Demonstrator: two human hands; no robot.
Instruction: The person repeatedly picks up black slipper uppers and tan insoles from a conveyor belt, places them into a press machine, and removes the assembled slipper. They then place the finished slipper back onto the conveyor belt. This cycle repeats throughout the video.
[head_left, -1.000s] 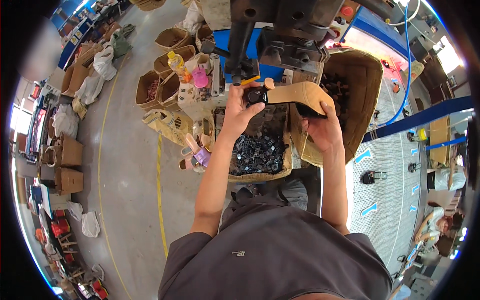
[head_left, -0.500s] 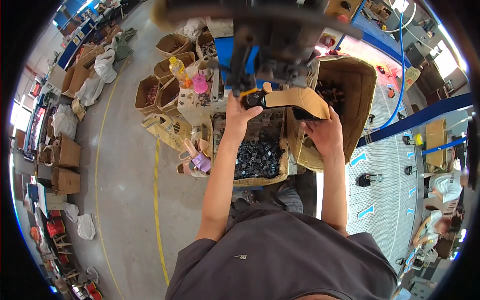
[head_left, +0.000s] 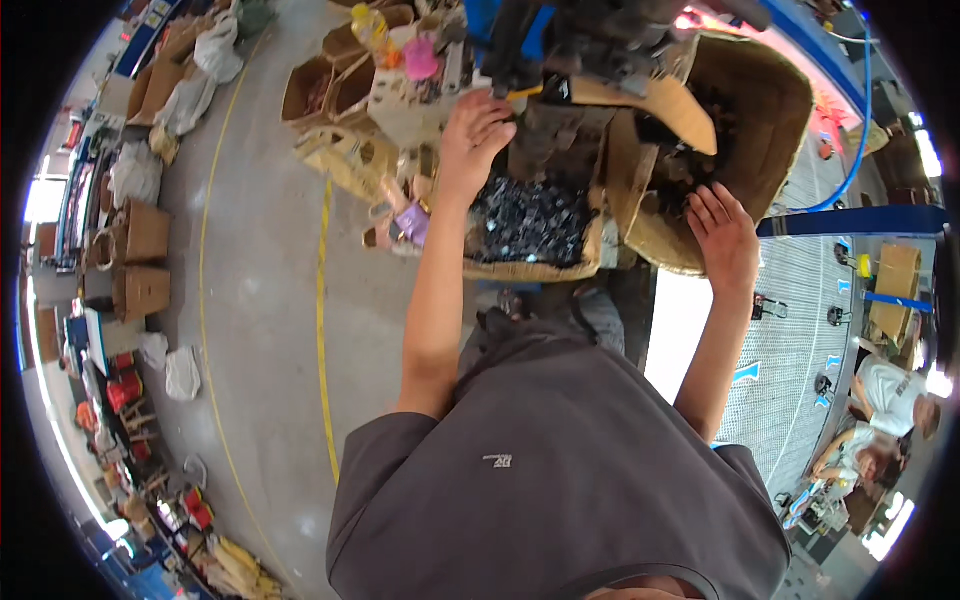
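Left hand closes its grip on a small yellow-and-black part at the dark machine. Right hand, fingers spread and empty, rests on the rim of a large cardboard box. Between both sits a tray of dark parts.

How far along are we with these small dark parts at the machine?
Looks done: a box holds many small dark parts. In hand: left hand is up at the machine; right hand reaches into the big carton. Left: dark parts show in that carton.
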